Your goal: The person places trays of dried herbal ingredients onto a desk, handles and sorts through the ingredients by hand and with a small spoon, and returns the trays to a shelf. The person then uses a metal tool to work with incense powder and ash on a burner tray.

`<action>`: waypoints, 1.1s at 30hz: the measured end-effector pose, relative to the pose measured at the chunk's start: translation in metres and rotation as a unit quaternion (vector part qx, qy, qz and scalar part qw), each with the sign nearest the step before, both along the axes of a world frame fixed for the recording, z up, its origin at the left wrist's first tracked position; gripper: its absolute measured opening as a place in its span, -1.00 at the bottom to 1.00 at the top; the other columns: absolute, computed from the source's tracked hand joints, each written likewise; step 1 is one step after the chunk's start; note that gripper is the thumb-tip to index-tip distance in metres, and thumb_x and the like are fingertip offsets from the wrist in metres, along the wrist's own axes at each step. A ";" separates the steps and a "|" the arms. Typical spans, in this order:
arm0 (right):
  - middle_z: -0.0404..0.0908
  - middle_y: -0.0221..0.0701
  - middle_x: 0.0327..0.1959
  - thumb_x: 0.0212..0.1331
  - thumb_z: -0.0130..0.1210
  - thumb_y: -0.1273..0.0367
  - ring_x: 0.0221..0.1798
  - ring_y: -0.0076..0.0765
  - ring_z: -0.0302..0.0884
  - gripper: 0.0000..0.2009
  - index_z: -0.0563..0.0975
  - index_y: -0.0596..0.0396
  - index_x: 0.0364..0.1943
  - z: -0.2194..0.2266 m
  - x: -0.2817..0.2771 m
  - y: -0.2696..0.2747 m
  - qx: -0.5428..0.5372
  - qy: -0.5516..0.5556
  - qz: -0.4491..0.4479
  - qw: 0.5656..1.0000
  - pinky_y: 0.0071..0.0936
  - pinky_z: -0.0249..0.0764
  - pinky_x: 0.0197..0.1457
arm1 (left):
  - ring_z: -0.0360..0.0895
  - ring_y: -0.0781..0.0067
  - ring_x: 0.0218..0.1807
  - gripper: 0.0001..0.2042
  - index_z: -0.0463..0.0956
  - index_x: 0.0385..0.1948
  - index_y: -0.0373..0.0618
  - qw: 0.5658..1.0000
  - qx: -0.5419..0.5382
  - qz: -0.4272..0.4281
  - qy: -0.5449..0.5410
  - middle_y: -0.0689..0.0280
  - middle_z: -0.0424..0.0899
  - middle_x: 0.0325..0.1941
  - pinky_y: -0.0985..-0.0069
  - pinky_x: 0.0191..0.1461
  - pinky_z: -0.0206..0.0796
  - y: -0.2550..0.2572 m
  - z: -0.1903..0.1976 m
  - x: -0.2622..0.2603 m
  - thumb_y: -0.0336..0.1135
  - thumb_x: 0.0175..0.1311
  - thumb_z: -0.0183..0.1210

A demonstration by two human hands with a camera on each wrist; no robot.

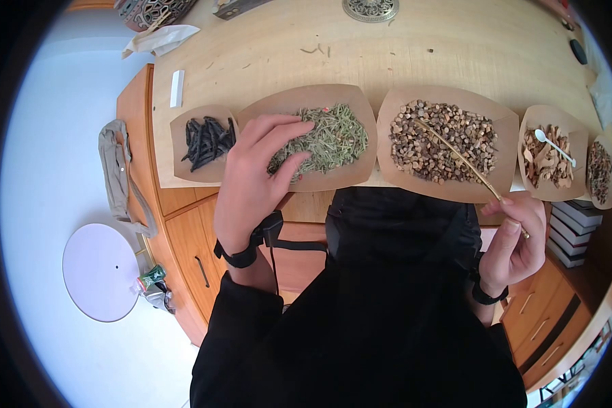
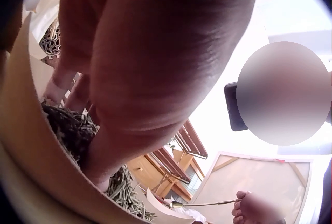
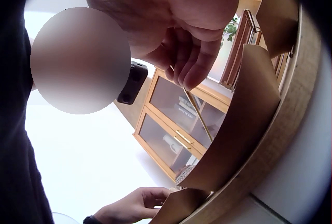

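Note:
My left hand (image 1: 255, 173) reaches into a brown paper tray (image 1: 360, 178) of dried green herb (image 1: 340, 136). Its thumb and fingers are spread with a gap between them; in the left wrist view the fingertips dip into the herb (image 2: 124, 190). My right hand (image 1: 520, 238) pinches one end of a slim brass-coloured rod (image 1: 466, 162). That rod slants over a second paper tray (image 1: 506, 183) of brown and tan chopped pieces (image 1: 442, 143), its far tip over them. The left wrist view shows a small widened tip on the rod (image 2: 207, 203).
A small tray of black dried pods (image 1: 207, 143) sits at the left. To the right stand a tray of pale slices (image 1: 540, 166) with a white spoon (image 1: 555, 147), and another tray (image 1: 600, 173). A white block (image 1: 177, 88) and a patterned metal disc (image 1: 370, 8) lie farther back.

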State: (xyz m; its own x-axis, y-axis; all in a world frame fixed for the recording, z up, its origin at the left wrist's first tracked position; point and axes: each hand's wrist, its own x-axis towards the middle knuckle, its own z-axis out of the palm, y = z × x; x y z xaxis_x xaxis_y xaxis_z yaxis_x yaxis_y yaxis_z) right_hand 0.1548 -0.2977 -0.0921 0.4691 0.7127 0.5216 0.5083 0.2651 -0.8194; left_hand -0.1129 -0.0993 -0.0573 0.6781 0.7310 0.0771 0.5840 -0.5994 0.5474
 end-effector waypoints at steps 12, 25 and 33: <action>0.65 -0.22 -0.37 0.43 0.08 0.43 -0.39 -0.34 0.57 -0.82 0.64 0.30 -0.14 0.000 0.000 0.000 -0.002 -0.005 0.001 1.000 -0.49 0.41 -0.32 | 0.73 0.20 0.03 -0.64 0.69 0.04 -0.22 0.999 0.022 0.042 -0.027 0.12 0.79 0.02 0.43 0.13 0.51 -0.006 0.009 0.001 -0.66 0.18 0.28; 0.66 -0.23 -0.37 0.42 0.09 0.46 -0.39 -0.34 0.57 -0.83 0.64 0.31 -0.15 0.000 0.001 -0.001 0.003 0.002 0.003 1.000 -0.50 0.44 -0.31 | 0.62 0.05 0.17 -0.57 0.64 0.20 -0.08 0.999 0.025 -0.040 0.003 0.08 0.66 0.24 0.29 0.27 0.41 -0.006 0.014 0.006 -0.49 0.26 0.30; 0.66 -0.23 -0.38 0.41 0.09 0.46 -0.39 -0.34 0.57 -0.83 0.64 0.31 -0.15 -0.001 0.002 -0.003 0.000 0.003 -0.007 1.000 -0.51 0.43 -0.32 | 0.50 -0.01 0.16 -0.49 0.64 0.20 0.02 0.996 0.030 -0.059 0.059 0.11 0.56 0.21 0.21 0.25 0.36 -0.007 0.003 0.015 -0.39 0.11 0.42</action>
State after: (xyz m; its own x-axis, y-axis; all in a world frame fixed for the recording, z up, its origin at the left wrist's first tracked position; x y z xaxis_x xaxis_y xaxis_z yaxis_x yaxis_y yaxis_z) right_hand 0.1572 -0.3006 -0.0933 0.4821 0.7063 0.5184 0.5063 0.2583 -0.8228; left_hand -0.0984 -0.1059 -0.0540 0.7657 0.6424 0.0327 0.5659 -0.6970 0.4404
